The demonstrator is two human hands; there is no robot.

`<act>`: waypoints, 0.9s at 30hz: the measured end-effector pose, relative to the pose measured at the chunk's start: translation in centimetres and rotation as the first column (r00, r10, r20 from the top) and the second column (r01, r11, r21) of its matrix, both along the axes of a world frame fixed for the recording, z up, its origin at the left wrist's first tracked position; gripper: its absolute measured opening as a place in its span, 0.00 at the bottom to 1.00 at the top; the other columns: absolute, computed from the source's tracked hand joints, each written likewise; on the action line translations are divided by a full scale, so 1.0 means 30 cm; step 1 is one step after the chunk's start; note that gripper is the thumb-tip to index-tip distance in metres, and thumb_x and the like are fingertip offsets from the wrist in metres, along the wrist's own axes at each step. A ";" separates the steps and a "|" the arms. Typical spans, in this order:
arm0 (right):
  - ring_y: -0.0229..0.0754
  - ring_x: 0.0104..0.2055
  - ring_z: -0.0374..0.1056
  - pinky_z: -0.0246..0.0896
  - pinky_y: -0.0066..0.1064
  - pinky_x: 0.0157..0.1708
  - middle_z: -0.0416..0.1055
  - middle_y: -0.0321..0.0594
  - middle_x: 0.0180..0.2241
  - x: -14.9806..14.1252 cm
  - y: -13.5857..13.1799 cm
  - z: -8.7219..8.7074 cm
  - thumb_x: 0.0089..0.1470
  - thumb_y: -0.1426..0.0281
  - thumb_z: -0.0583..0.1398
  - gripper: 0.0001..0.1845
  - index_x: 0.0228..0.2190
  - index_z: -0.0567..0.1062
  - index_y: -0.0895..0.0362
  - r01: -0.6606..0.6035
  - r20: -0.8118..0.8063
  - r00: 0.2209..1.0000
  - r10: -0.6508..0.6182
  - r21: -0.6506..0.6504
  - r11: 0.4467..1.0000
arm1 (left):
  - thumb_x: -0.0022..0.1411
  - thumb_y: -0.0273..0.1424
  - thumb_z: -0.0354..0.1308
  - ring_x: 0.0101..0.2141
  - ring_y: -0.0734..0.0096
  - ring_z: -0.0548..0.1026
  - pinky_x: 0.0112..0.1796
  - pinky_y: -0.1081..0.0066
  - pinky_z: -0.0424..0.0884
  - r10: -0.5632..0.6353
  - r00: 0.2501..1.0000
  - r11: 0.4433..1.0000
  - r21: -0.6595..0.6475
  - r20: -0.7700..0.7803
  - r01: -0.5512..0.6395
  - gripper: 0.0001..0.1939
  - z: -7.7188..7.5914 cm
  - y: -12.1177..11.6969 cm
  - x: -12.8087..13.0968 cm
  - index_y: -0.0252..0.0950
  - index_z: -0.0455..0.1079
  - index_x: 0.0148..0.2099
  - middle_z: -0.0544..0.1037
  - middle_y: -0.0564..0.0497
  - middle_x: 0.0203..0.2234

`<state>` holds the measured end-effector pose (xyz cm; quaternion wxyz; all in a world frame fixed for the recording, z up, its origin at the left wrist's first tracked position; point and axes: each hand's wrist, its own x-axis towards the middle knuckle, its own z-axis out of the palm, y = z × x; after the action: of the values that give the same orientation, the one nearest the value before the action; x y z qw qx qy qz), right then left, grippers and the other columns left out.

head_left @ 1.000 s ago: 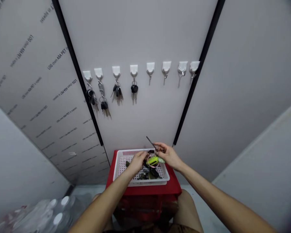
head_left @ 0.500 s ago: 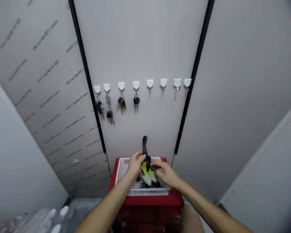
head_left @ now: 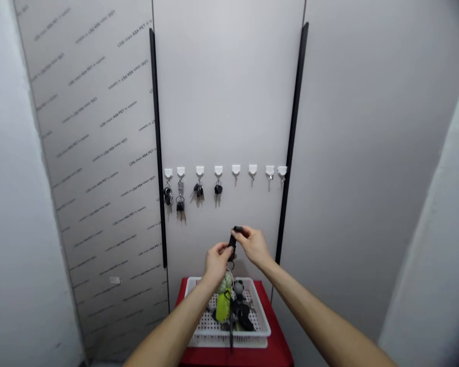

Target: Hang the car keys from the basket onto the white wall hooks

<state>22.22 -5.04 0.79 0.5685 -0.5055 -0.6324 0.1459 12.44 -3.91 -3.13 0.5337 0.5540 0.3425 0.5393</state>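
Observation:
My left hand (head_left: 216, 262) pinches the black strap (head_left: 232, 241) of a keychain above the basket, holding it close to its metal ring. Thumb and fingers of my right hand (head_left: 255, 247) are closed on the upper end of this strap, which bends over between them. Below the ring hang a pale green charm (head_left: 225, 283) and a bright yellow-green tag (head_left: 223, 306). A white perforated basket (head_left: 264, 320) stands underneath, with a grey round charm (head_left: 238, 287) and dark items (head_left: 245, 317) inside, partly hidden.
A row of white hooks (head_left: 236, 168) is fixed to the pale panel ahead. Bunches of keys (head_left: 218, 189) hang from the left ones; the right ones show bare metal hooks. Long black handles (head_left: 157, 127) flank the panel. A red table (head_left: 279, 344) bears the basket.
Both hands have risen out of the basket with the keychain, its tag and charm now hanging below. My right hand has moved up to the strap's end. The view has tilted upward.

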 end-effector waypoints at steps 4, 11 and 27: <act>0.35 0.23 0.59 0.53 0.25 0.22 0.66 0.37 0.19 -0.004 0.031 0.102 0.41 0.61 0.48 0.17 0.20 0.69 0.62 0.170 0.084 0.981 -0.176 0.079 0.982 | 0.42 0.30 0.50 0.19 0.79 0.66 0.20 0.79 0.60 0.109 0.990 0.990 0.097 -0.093 -0.100 0.08 0.105 0.019 0.014 0.31 0.66 0.25 0.71 0.52 0.16; 0.35 0.22 0.60 0.53 0.25 0.23 0.65 0.35 0.18 0.037 0.102 0.288 0.39 0.62 0.50 0.18 0.30 0.68 0.61 0.314 0.026 0.945 -0.326 0.211 0.926 | 0.43 0.30 0.50 0.21 0.79 0.67 0.23 0.78 0.62 0.239 0.958 0.952 0.235 -0.158 -0.199 0.09 0.286 0.074 0.082 0.31 0.67 0.27 0.72 0.52 0.20; 0.34 0.22 0.63 0.57 0.26 0.24 0.68 0.39 0.22 0.068 0.140 0.291 0.35 0.64 0.54 0.13 0.23 0.69 0.61 0.246 -0.011 0.969 -0.246 0.074 0.966 | 0.41 0.27 0.52 0.23 0.78 0.66 0.26 0.77 0.61 0.447 0.867 0.853 0.397 -0.220 -0.340 0.06 0.316 0.088 0.103 0.33 0.67 0.26 0.71 0.53 0.21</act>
<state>24.25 -0.83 9.51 0.6013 -0.5582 -0.5694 0.0509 15.53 -1.28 6.35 0.2457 0.6319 0.4278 0.5978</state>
